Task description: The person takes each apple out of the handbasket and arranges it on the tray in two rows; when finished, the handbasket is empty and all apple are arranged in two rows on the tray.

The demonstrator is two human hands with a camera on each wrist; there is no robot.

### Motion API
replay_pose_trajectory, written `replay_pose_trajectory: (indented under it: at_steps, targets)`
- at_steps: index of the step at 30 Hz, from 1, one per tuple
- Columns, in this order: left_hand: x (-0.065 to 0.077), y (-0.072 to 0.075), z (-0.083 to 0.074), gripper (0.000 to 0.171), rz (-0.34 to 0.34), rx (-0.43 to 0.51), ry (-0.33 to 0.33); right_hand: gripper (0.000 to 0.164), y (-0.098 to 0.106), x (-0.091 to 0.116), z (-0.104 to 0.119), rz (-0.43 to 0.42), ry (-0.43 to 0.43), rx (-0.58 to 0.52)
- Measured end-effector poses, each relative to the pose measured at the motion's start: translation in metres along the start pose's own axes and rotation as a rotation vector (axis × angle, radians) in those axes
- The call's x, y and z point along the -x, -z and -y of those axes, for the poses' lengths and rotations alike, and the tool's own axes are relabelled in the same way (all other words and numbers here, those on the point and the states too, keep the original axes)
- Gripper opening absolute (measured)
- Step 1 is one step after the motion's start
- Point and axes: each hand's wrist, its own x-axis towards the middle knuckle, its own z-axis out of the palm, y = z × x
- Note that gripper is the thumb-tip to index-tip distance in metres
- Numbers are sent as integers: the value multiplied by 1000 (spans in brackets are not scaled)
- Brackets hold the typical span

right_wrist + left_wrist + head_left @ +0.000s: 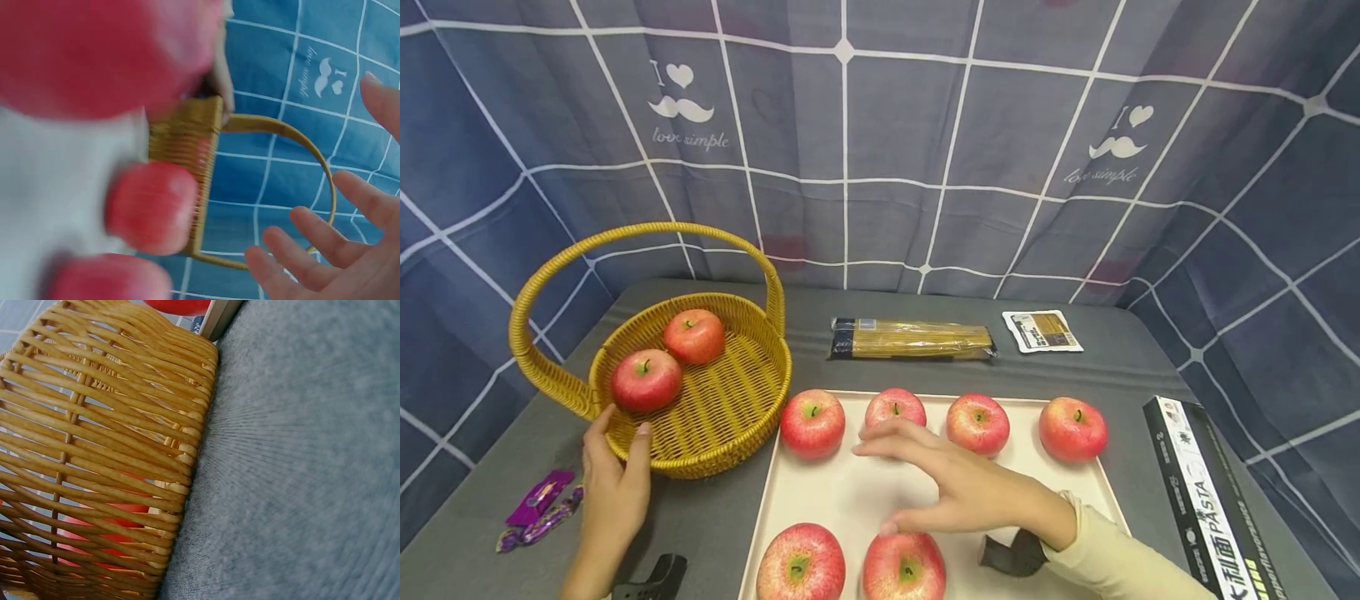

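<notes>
A yellow wicker basket (730, 400) with a tall arched handle stands at the left, two red apples (646, 380) inside it. My left hand (613, 483) grips its near-left rim, with thumb and index finger over the edge. The left wrist view shows the woven basket wall (106, 425) but no fingers. My right hand (955, 479) hovers over a white tray (842, 492) with fingers spread and nothing held. Several apples (812, 423) stand along the tray's far edge and near side. The nearest apple (904, 568) lies just below my right thumb.
Behind the tray lie a pasta pack (917, 340) and a small white packet (1042, 331). A long black-and-white pasta box (1206, 500) is at the right. Purple-wrapped candies (540, 508) lie left of my left hand. A checked curtain (887, 125) hangs behind and at both sides.
</notes>
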Motion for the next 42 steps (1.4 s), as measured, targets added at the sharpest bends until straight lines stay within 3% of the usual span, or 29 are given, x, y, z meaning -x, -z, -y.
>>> replay_pose_trajectory:
  at_steps: [5, 9, 18, 23, 30, 37, 42]
  targets:
    - [0, -2, 0, 58, -3, -2, 11, 52, 12, -58, -1, -63, 36, -67]
    - [0, -2, 1, 57, -5, 3, 3, 50, 13, -110, -3, -102, 26, -58]
    - [-1, 0, 2, 57, -16, 10, -7, 65, -20, -229, -6, 45, -268, 189]
    - [-4, -1, 2, 58, -3, 3, -8, 66, -42, -272, -13, 88, -410, 192]
    - [-4, 4, 3, 60, 38, -20, 16, 66, -74, -299, -17, 62, -469, -32]
    - [-5, 4, 3, 61, 67, -23, 21, 69, -98, -304, -15, 128, -496, -159]
    - [-5, 3, 4, 61, 81, -24, 14, 81, -111, -303, -16, 169, -501, -263]
